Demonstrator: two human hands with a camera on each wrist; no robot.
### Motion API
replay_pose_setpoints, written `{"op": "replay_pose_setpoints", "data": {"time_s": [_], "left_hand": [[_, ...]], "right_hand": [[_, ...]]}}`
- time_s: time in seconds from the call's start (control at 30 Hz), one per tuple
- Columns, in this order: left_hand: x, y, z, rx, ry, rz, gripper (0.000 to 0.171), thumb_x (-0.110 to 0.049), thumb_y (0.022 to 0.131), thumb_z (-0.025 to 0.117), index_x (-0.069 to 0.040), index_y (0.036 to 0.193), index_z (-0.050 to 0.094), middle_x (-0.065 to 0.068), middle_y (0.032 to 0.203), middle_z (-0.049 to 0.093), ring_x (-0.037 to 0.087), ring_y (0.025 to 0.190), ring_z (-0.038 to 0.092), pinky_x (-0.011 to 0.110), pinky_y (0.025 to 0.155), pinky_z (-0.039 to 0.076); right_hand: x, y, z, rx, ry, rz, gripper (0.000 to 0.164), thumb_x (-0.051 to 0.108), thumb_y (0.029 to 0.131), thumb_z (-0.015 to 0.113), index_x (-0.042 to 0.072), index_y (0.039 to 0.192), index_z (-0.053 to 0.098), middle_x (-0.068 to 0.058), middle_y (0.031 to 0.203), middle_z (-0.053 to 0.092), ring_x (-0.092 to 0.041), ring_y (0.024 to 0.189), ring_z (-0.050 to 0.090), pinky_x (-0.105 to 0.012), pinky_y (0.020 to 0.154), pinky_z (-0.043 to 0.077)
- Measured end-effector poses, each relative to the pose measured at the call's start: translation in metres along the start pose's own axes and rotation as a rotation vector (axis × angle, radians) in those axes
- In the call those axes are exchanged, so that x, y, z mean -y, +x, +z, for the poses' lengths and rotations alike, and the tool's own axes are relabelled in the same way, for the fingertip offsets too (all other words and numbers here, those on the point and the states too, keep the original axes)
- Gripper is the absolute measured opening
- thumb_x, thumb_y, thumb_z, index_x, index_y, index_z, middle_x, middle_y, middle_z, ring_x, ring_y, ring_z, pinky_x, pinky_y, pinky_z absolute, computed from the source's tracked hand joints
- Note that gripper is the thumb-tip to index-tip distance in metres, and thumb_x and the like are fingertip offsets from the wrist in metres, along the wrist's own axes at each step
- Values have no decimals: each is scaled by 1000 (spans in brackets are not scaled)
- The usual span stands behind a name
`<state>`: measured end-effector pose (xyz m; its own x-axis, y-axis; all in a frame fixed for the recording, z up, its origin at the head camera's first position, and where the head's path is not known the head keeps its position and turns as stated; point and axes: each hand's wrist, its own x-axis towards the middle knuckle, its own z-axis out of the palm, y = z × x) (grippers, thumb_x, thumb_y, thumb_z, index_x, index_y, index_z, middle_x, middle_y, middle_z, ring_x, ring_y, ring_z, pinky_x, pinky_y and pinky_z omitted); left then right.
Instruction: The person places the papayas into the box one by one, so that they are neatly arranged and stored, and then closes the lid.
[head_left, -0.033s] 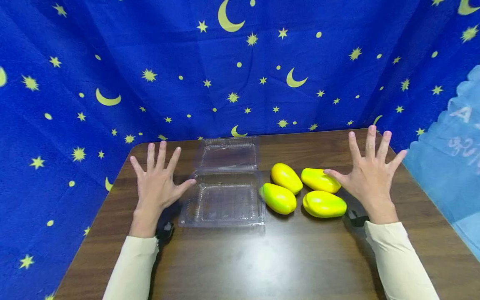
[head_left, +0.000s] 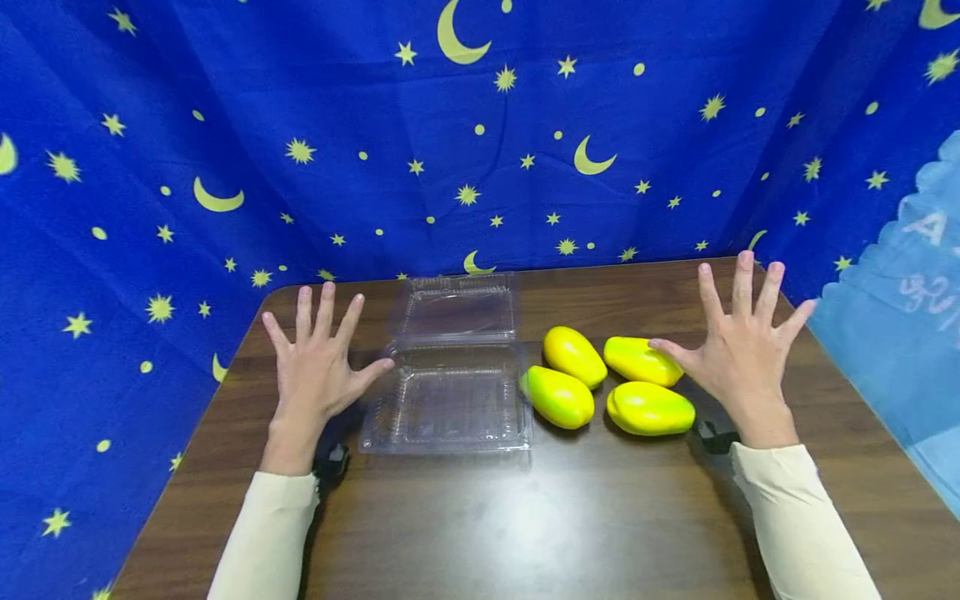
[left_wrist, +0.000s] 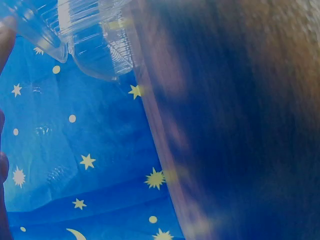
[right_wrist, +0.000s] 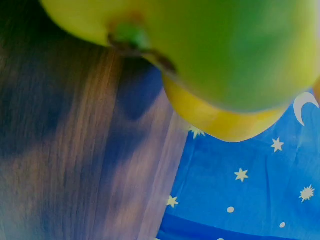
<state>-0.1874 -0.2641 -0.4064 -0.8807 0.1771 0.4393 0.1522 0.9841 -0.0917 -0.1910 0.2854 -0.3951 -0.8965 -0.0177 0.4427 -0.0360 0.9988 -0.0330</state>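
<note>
My left hand (head_left: 313,375) is held over the left of the table with its fingers spread straight, holding nothing. Its thumb tip overlaps the edge of a clear plastic clamshell container (head_left: 450,444) in the head view; whether they touch I cannot tell. The container lies unfolded, lid to the back. Right of it lie several oblong yellow-green fruits (head_left: 651,408) that look like papayas. My right hand (head_left: 742,358), also spread and holding nothing, is beside them, its thumb in front of the back right fruit (head_left: 633,358). In the right wrist view, a green-yellow fruit (right_wrist: 240,60) looms close.
The brown wooden table (head_left: 480,533) reaches back to a blue curtain (head_left: 337,92) with yellow moons and stars, which also hangs at the left. A light blue sheet (head_left: 892,350) with white writing is at the right. Dark devices (head_left: 714,436) sit under both wrists.
</note>
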Motion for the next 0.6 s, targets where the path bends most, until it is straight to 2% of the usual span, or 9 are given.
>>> {"op": "replay_pose_setpoints", "data": {"time_s": [0.17,0.27,0.37,0.47,0.53,0.6], "left_hand": [[0,-1,-1,-4,11,8,115,-87,70,57,-38,161,6,2,170,-12,32,156,-15,79,111,-6],[0,-1,0,-4,3,11,113,-87,71,54,-39,161,6,2,170,-12,31,156,-16,76,112,-10],[0,0,0,-33,-16,34,112,-86,71,54,-38,161,8,3,170,-10,32,156,-14,75,113,-7],[2,0,-1,-86,-34,78,110,-85,71,52,-36,161,12,5,171,-6,35,157,-9,76,114,0],[3,1,-3,-115,-49,111,107,-86,73,48,-35,161,15,7,171,-3,36,157,-4,75,115,5],[5,0,-5,-135,-56,129,104,-89,76,41,-34,161,19,9,171,3,38,156,3,74,116,9]], "right_hand": [[3,0,-3,16,0,-6,139,71,60,82,35,161,-6,-5,166,-27,-41,152,-22,-85,103,-4],[5,-1,-6,7,-1,-15,138,69,60,83,34,161,-5,-6,166,-25,-41,153,-21,-84,105,-3],[6,-1,-6,-34,27,-54,134,64,61,85,31,162,3,-8,169,-16,-42,155,-10,-82,108,4],[8,-1,-6,-81,79,-106,125,62,65,83,28,162,13,-9,170,-5,-43,155,4,-77,112,14],[10,-1,-6,-111,114,-127,118,76,70,72,27,162,17,-9,170,-1,-42,155,10,-74,113,20],[12,-1,-6,-133,146,-140,113,90,74,52,28,162,18,-8,171,2,-41,155,13,-73,112,24]]}}
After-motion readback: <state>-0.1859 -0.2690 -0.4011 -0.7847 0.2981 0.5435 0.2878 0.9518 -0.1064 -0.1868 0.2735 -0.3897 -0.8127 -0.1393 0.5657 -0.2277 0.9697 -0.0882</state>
